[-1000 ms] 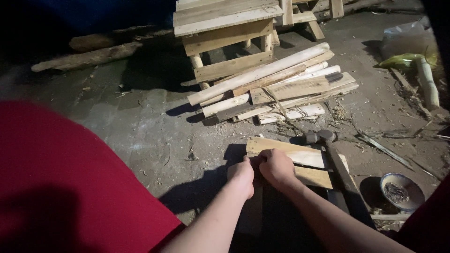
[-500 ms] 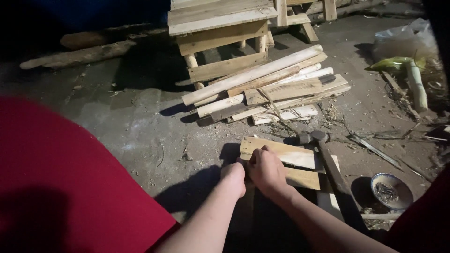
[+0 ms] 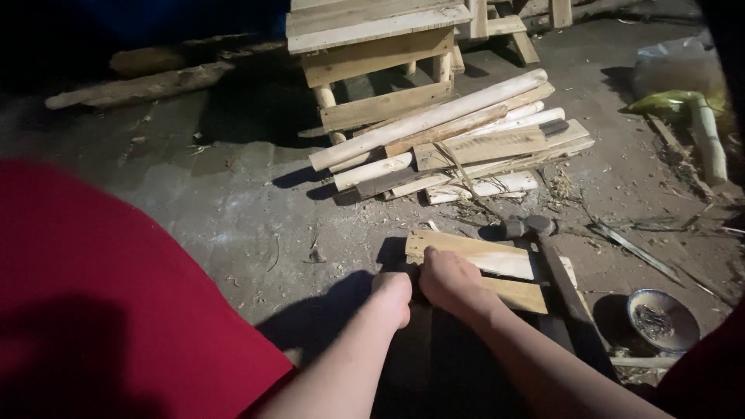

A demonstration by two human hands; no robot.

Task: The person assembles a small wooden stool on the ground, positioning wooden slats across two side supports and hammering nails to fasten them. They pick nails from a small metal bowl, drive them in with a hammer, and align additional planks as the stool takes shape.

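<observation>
Two bare hands worked low in the centre of the frame, over a dark concrete floor strewn with sawdust and splinters. The left hand was curled into a loose fist, its knuckles just beside the near edge of the wood; what, if anything, it pinched could not be told. The right hand lay knuckles-up with the fingers bent down onto the left end of two pale boards, which lay flat on the floor, one overlapping the other, just right of centre and below the middle of the frame. Whether those fingers gripped something small against the wood could not be told.

One hammer lay along the right side of the boards, its dark head at their upper right corner and its handle running down towards the lower right. One small round bowl with a pale rim sat in the lower right, holding a heap of small dark metal pieces too small to count.

Above the boards, in the upper middle of the frame, lay one loose pile of offcuts: roughly ten sticks and slats, with one long round pole on top, slanting up to the right. Behind it stood one rough wooden stool, and parts of a second wooden frame showed at the top edge. One long log lay at the upper left. A red garment filled the lower left corner.
</observation>
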